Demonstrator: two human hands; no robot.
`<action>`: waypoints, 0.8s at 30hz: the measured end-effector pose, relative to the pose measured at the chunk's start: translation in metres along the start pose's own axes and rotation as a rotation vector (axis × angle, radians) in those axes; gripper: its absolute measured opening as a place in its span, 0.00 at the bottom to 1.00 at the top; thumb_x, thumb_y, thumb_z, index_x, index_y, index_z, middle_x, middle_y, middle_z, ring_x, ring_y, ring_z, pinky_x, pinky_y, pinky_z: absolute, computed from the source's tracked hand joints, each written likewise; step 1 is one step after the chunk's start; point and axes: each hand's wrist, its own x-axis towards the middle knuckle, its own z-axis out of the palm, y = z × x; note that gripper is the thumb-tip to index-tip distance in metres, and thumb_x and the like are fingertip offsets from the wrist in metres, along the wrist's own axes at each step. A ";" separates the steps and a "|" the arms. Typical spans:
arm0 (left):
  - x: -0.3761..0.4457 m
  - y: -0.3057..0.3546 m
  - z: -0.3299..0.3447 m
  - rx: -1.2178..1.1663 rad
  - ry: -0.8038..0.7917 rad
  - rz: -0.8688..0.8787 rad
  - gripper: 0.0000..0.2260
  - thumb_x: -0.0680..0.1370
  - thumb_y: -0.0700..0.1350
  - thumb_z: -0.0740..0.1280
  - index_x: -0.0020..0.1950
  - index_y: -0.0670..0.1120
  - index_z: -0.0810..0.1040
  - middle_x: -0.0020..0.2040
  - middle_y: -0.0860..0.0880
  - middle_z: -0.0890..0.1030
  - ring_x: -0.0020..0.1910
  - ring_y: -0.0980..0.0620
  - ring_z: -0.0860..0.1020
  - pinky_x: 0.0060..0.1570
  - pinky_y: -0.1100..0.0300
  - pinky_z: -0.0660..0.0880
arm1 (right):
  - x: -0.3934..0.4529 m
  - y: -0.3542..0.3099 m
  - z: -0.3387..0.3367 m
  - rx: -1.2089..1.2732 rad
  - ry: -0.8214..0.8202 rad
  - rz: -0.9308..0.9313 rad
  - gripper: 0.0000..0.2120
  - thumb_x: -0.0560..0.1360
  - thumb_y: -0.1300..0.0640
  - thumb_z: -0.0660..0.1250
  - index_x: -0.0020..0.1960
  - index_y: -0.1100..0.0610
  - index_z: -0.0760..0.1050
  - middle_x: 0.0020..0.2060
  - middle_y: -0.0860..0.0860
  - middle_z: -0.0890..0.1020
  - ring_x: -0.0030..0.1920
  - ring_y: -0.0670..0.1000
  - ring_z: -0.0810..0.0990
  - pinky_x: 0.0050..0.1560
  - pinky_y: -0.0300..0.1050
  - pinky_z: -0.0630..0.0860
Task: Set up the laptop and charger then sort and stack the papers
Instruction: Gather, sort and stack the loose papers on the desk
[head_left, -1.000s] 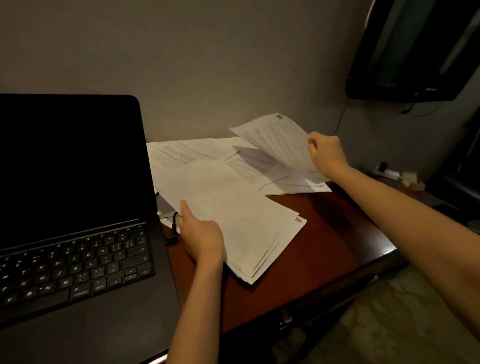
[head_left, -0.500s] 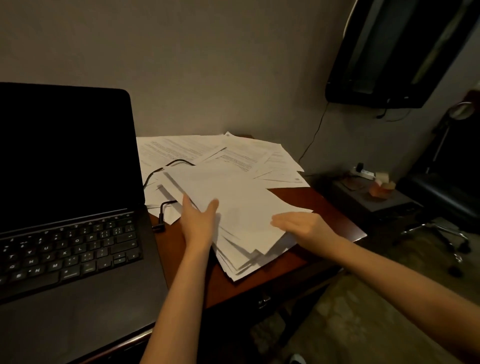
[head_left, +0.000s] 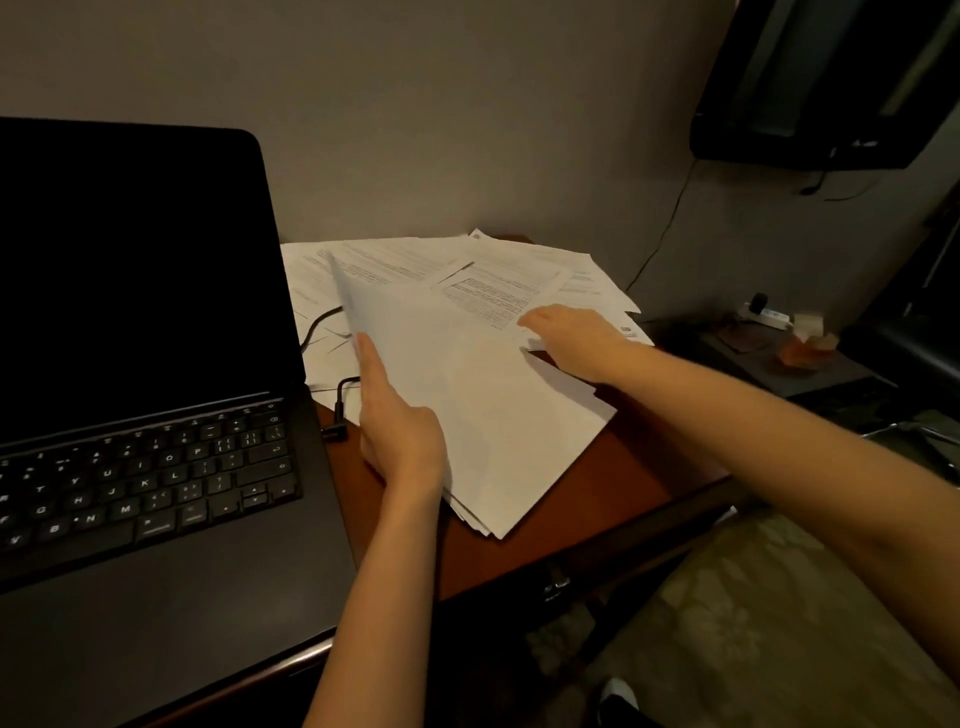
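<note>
An open black laptop (head_left: 145, 395) with a dark screen fills the left of the desk. Its black charger cable (head_left: 340, 400) runs from the laptop's right side under the papers. My left hand (head_left: 400, 431) grips the left edge of a stack of white sheets (head_left: 488, 415), lifted and tilted above the desk. My right hand (head_left: 576, 338) reaches over the stack's far edge and rests flat on the loose printed sheets (head_left: 498, 280) spread at the back of the desk.
The red-brown desk (head_left: 623, 467) ends at a front edge just right of the stack. A low side table (head_left: 779, 364) with a power strip and small objects stands to the right. A dark wall-mounted screen (head_left: 831, 78) hangs at top right.
My right hand has left the stack's near right corner and moved back onto the loose sheets. My left hand has raised the stack's left edge.
</note>
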 end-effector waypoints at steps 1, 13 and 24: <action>0.000 0.000 0.000 0.011 -0.005 -0.004 0.39 0.75 0.26 0.54 0.77 0.62 0.52 0.66 0.51 0.73 0.51 0.52 0.74 0.52 0.57 0.75 | 0.013 0.003 -0.001 -0.057 -0.030 -0.044 0.17 0.81 0.53 0.54 0.68 0.55 0.68 0.64 0.53 0.75 0.62 0.55 0.74 0.58 0.52 0.74; 0.012 -0.002 0.007 0.035 0.011 -0.047 0.40 0.77 0.28 0.57 0.76 0.63 0.47 0.67 0.51 0.72 0.49 0.54 0.72 0.45 0.60 0.69 | 0.079 0.025 0.006 -0.166 -0.307 -0.224 0.25 0.78 0.51 0.60 0.73 0.46 0.60 0.54 0.51 0.79 0.48 0.52 0.75 0.45 0.43 0.69; 0.016 -0.006 0.009 0.025 0.045 0.003 0.37 0.76 0.26 0.56 0.76 0.59 0.58 0.73 0.49 0.66 0.59 0.51 0.72 0.46 0.63 0.69 | 0.071 0.027 0.006 0.008 0.050 0.131 0.08 0.76 0.53 0.65 0.53 0.56 0.74 0.52 0.54 0.80 0.48 0.55 0.76 0.52 0.48 0.75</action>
